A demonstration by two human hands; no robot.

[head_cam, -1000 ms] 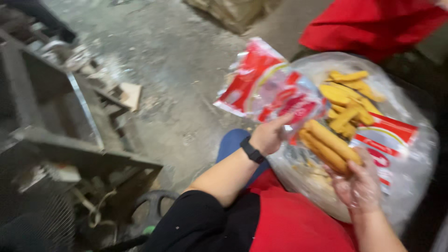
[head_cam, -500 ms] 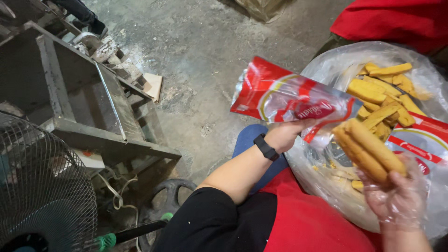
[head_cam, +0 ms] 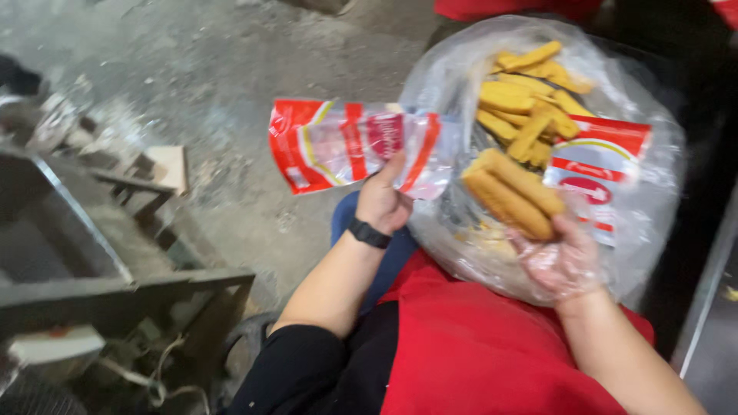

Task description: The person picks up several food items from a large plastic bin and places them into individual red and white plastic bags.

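Observation:
My left hand (head_cam: pixel 382 201), with a black band on its wrist, grips an empty red, white and clear plastic pouch (head_cam: pixel 347 144) held out flat to the left. My right hand (head_cam: pixel 563 260), in a thin clear glove, holds two long yellow fried sticks (head_cam: pixel 513 192) side by side. Both hands are over a big clear plastic bag (head_cam: pixel 653 165) in my lap. Inside the bag lies a pile of several more yellow sticks (head_cam: pixel 526 92) and another red and white pouch (head_cam: pixel 600 173).
A grey metal frame (head_cam: pixel 115 284) with loose wires stands at the left on the dusty concrete floor (head_cam: pixel 223 61). A small pale block (head_cam: pixel 169 165) lies beside it. A metal edge (head_cam: pixel 703 292) runs along the right. Red cloth covers my lap.
The view has shifted, and the fan at lower left has left the frame. My left hand has swung the pouch out leftward and flatter. My right hand still holds the sticks.

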